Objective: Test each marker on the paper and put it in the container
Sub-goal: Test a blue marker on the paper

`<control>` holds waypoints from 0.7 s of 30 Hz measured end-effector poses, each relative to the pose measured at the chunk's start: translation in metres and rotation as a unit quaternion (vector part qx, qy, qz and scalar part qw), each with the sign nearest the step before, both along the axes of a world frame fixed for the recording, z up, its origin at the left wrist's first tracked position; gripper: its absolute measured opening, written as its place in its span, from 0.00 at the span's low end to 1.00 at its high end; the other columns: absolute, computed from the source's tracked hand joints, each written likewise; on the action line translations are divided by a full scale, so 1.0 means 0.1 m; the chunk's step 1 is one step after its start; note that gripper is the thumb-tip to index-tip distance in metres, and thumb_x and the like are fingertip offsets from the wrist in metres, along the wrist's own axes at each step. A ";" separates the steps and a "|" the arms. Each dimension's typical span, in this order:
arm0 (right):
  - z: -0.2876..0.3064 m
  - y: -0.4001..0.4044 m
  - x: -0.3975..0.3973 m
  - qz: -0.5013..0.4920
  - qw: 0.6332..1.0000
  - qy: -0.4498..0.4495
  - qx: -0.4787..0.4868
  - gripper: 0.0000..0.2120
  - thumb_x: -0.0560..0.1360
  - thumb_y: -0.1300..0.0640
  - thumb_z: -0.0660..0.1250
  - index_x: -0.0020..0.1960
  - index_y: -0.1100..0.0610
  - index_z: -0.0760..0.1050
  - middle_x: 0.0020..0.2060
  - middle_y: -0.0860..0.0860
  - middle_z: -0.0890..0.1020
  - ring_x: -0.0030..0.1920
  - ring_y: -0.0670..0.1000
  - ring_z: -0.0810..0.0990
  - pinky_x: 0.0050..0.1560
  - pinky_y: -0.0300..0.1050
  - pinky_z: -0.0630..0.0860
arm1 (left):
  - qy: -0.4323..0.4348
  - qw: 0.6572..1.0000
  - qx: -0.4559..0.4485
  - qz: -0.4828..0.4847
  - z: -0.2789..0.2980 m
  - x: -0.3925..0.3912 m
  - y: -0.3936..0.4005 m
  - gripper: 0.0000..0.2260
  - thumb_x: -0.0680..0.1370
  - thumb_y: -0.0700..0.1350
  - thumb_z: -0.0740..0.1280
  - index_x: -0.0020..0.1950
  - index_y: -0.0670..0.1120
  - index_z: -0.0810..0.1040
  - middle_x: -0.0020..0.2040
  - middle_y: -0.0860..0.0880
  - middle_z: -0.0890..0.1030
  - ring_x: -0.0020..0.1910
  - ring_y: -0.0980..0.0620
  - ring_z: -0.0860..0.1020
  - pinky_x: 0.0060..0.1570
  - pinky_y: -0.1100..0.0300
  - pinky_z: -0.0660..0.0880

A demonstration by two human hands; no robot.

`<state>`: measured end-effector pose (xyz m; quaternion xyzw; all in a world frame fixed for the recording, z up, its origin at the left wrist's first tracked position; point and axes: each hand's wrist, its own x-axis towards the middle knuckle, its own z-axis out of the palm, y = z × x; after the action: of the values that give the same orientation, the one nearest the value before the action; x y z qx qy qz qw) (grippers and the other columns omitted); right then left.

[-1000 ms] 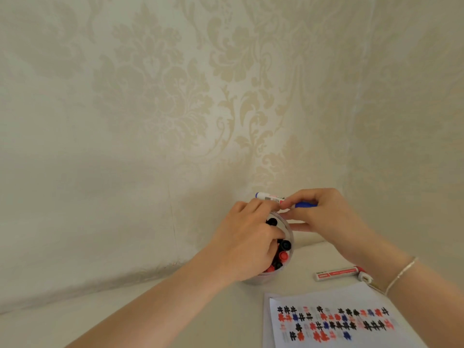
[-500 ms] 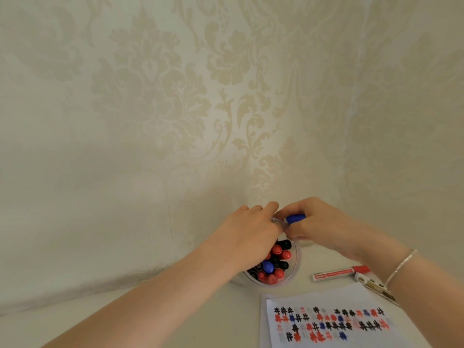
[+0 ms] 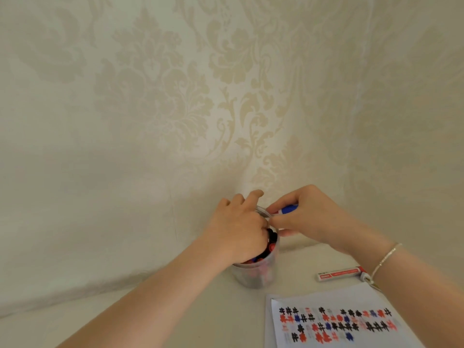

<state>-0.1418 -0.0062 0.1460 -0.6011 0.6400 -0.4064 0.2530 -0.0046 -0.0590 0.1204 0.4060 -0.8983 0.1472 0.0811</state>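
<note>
The right hand (image 3: 311, 217) pinches the blue-capped marker (image 3: 288, 209), now lowered to the rim of the clear container (image 3: 256, 275). The left hand (image 3: 238, 227) reaches among stored markers; its grip is hidden. Insertion appears imminent. A red marker (image 3: 339, 273) lies beside the test paper (image 3: 339, 320) at the table's right edge.

A container (image 3: 254, 275) stands at the far table (image 3: 175, 320) edge by the wall; a marker (image 3: 339, 273) lies to its right, paper (image 3: 336, 322) nearer, both hands over its rim.
</note>
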 end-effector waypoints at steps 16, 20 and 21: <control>0.05 0.00 -0.20 -0.033 0.993 0.112 -0.016 0.06 0.70 0.61 0.72 0.41 0.50 0.83 0.35 0.51 0.84 0.34 0.47 0.84 0.35 0.34 0.76 | 0.074 0.994 0.066 -0.052 0.13 -0.03 -0.03 0.07 0.76 0.43 0.65 0.52 0.50 0.79 0.57 0.51 0.74 0.51 0.46 0.77 0.50 0.51 0.75; 0.42 0.21 -0.31 -0.050 0.992 0.077 -0.082 0.07 0.72 0.63 0.67 0.42 0.54 0.82 0.29 0.52 0.84 0.29 0.49 0.83 0.38 0.41 0.79 | 0.099 0.992 0.060 -0.052 0.09 0.01 -0.01 0.08 0.78 0.44 0.63 0.55 0.51 0.76 0.57 0.52 0.74 0.49 0.47 0.77 0.48 0.52 0.75; 0.54 0.27 -0.32 -0.052 0.990 0.079 -0.106 0.07 0.71 0.63 0.67 0.40 0.54 0.82 0.29 0.53 0.84 0.26 0.49 0.82 0.37 0.44 0.78 | 0.109 0.991 0.061 -0.052 0.09 0.01 -0.01 0.08 0.77 0.43 0.63 0.55 0.51 0.75 0.57 0.52 0.74 0.49 0.47 0.77 0.47 0.53 0.75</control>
<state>-0.1735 0.0211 0.1998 -0.6210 0.6412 -0.4359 0.1149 -0.0033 -0.0598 0.1293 0.3768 -0.9113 0.0424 0.1606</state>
